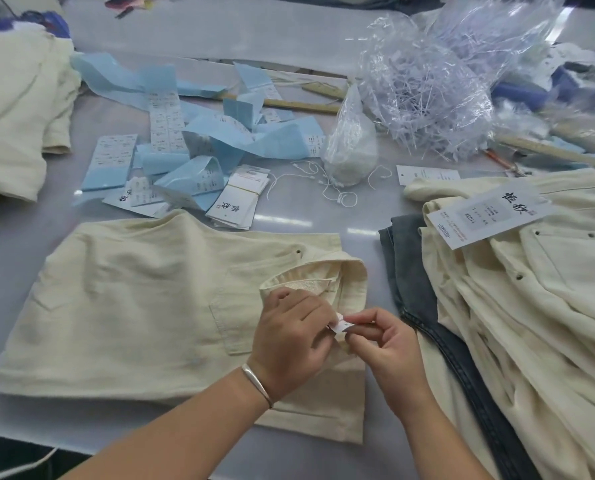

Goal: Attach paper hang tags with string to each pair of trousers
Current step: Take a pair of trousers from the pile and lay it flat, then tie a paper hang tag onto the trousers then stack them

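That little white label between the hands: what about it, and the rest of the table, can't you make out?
Head view only:
- small white label: print too small; the fingers of the left hand and right hand cover most of it.
- Folded cream trousers: whether a hang tag is attached is not visible.
- Tagged pile: cut off by the right edge.
- Clear bag: contents blurred.

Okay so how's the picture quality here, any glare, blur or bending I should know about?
Head view: soft, even light with faint shadows; bright glare streaks on the glossy table and the crinkled clear plastic bag; wide-angle bending curves the edges; the far corners look soft; the small label pinched between the left hand and right hand is too small to read, while the hang tag on the right pile is sharp.
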{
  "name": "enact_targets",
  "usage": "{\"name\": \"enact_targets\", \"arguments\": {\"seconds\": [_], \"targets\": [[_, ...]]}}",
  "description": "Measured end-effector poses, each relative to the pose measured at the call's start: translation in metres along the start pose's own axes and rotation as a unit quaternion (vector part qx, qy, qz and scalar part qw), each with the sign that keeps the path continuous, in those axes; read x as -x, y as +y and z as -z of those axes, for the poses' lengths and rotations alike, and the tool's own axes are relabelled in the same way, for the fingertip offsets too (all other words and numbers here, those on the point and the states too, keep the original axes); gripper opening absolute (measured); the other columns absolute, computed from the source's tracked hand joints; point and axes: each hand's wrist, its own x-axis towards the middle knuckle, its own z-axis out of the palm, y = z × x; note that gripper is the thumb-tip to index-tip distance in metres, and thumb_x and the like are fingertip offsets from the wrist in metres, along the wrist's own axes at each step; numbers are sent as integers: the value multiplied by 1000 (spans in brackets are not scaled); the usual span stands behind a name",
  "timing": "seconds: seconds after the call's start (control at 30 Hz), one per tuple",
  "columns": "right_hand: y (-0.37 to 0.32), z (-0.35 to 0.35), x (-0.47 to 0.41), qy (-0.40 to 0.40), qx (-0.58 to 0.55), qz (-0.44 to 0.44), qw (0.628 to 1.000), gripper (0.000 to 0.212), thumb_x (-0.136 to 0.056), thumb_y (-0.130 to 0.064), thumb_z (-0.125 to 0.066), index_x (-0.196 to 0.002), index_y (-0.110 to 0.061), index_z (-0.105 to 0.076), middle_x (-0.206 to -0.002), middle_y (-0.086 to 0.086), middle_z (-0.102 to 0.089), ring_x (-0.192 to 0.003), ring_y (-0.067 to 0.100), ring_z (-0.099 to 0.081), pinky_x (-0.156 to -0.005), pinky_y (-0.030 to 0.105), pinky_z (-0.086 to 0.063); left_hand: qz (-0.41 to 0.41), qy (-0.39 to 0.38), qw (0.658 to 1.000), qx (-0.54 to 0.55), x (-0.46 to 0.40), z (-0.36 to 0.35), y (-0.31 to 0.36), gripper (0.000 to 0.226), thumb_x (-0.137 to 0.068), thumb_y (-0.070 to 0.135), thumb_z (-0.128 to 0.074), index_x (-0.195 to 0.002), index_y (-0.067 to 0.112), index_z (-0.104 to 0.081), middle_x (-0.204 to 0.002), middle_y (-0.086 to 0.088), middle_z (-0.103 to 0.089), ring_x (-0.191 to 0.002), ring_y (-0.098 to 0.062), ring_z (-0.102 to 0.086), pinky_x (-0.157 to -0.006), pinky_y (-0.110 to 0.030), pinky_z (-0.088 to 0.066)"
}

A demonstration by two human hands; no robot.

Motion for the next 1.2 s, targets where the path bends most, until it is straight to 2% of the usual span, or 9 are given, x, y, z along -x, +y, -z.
{"name": "enact_targets", "arguments": {"seconds": [0.2,0.3,0.4,0.5,0.63,0.83,0.93,1.03,1.2], "targets": [[0,0,4,-1,69,53,996,26,-72,20,-64,-79,-5,-67,-76,10,-71,-75,20,-69,-68,25,-53,-43,13,999,-17,7,4,0,13,-72,7,-74,-73,19,-71,-83,7,-67,-81,-18,-63,-78,-38,-46],[-7,1,5,20,113,101,988,19,-69,3,-63,-65,-15,-63,-65,9,-65,-67,25,-63,-64,30,-49,-46,8,999,-20,10,11,-4,12,-72,5,-73,-73,17,-71,-86,3,-66,-84,-22,-62,-79,-37,-46],[-17,-2,-1,80,128,150,977,16,-65,-5,-54,-61,-20,-56,-54,0,-57,-51,14,-51,-51,24,-41,26,43,999,-15,6,33,-24,14,-71,3,-70,-76,16,-71,-89,4,-65,-87,-21,-61,-81,-36,-46],[-30,-27,-14,62,111,177,976,19,-69,-4,-56,-63,-22,-57,-54,-1,-55,-50,12,-47,-49,23,-38,134,108,984,-35,-6,66,-66,13,-72,5,-61,-72,15,-69,-85,3,-65,-85,-20,-59,-79,-36,-46],[-43,-94,-38,-15,140,184,973,38,-76,12,-62,-69,-24,-58,-62,10,-56,-57,22,-49,-56,27,-40,312,157,936,-51,-17,112,-145,16,-73,-3,-61,-72,10,-70,-85,-5,-66,-89,-31,-58,-82,-37,-45],[-56,-224,-95,-53,236,192,951,18,-70,-15,-56,-79,-30,-60,-61,1,-59,-57,16,-51,-57,28,-43,492,143,858,-44,-3,176,-286,23,-81,3,-56,-80,19,-71,-99,-4,-65,-102,-28,-50,-78,-27,-32],[-54,-307,-136,-67,253,154,953,13,-76,-8,-61,-77,-21,-62,-62,0,-61,-61,21,-56,-64,36,-48,515,61,855,16,-7,183,-338,23,-82,4,-56,-82,20,-72,-94,-2,-67,-92,-20,-57,-72,-22,-33],[-50,-381,-183,-74,282,127,948,15,-81,-8,-64,-75,-20,-60,-64,-11,-60,-67,12,-57,-67,31,-46,491,-27,870,38,-15,179,-375,17,-83,8,-59,-88,17,-73,-98,-3,-69,-84,-13,-54,-68,-17,-33],[-46,-449,-251,-9,299,122,946,12,-84,-8,-57,-81,-20,-59,-72,-12,-60,-71,11,-56,-63,22,-42,467,156,870,-30,-35,193,-438,3,-82,11,-62,-84,10,-63,-87,-5,-58,-85,-29,-56,-72,-36,-42]]}}
